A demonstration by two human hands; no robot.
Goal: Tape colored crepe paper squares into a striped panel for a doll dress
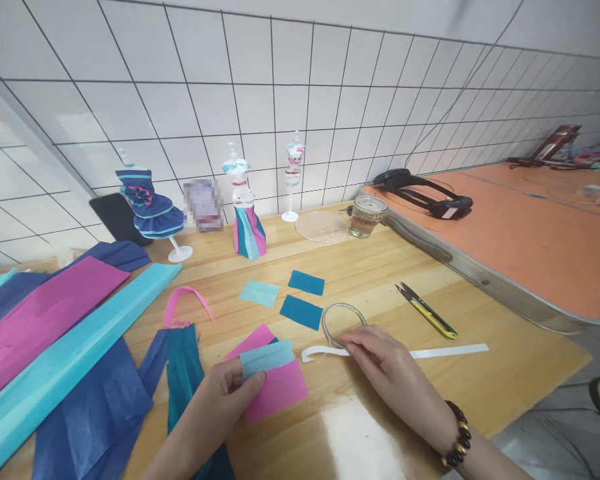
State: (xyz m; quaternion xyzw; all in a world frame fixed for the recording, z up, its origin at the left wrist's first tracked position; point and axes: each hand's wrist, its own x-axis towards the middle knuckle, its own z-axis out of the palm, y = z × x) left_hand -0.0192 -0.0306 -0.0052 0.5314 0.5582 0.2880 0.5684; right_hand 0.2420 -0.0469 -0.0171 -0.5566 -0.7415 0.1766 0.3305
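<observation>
My left hand (pixel 237 393) pinches a small light blue fabric piece (pixel 267 357) between thumb and fingers, over pink fabric pieces (pixel 283 392). My right hand (pixel 380 357), with a beaded bracelet at the wrist, has its fingers together at the lower edge of a tape roll (pixel 343 307) and over a white strip (pixel 455 351); what exactly its fingertips hold is hidden. Beyond the hands lie two dark teal rectangles (pixel 307 283) and a pale blue one (pixel 260 293).
Fabric lengths (pixel 70 353) cover the left side. Small dress forms (pixel 250 230) and a glass (pixel 367 217) stand at the back. Yellow thread snips (pixel 427 311) lie on the right. A black headset (pixel 430 193) rests on the orange surface (pixel 520 247). A pink ribbon (pixel 187 293) lies left of centre.
</observation>
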